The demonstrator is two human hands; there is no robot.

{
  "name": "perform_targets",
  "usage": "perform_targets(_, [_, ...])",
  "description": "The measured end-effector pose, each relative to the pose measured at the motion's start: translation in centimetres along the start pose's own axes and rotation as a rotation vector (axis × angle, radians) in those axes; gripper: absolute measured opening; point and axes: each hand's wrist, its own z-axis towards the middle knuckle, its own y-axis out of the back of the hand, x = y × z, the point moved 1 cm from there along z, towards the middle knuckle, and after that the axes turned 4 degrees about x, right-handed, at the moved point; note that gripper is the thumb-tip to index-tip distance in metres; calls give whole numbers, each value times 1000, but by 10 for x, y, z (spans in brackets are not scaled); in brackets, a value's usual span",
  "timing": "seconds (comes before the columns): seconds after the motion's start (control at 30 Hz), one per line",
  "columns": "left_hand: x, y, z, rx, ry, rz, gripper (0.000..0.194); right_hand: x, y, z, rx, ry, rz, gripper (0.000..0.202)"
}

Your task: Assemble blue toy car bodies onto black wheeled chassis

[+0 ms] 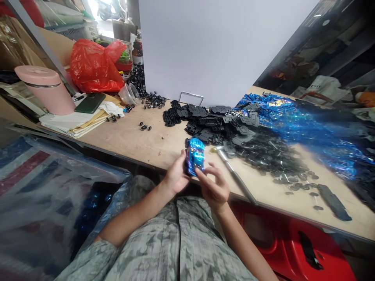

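Observation:
A shiny blue toy car (195, 155) is held above the table's front edge, its rear or front end toward me. My left hand (177, 173) grips its left side, with the thumb along the edge. At the car's lower right, my right hand (215, 183) touches the near end with its fingertips, the fingers bent. Beyond the car lies a heap of flat black car bases (205, 119). To the right are a hammer (236, 175) and a pile of black wheels on metal axles (275, 158).
Shiny blue car bodies (281, 113) are heaped at the right. A flat black piece (334, 202) lies near the right front edge. At the left stand a pink tumbler (48, 91), a phone (90, 103) and a red bag (93, 68). A white board (202, 47) rises behind.

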Motion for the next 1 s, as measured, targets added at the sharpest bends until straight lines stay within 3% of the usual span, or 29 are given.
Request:
perform_targets(0.3, [2, -8, -12, 96, -174, 186, 47, -2, -2, -3, -2, 38, 10, 62])
perform_targets(1.0, [6, -10, -15, 73, -242, 277, 45, 1, -1, -12, 0, 8, 51, 58])
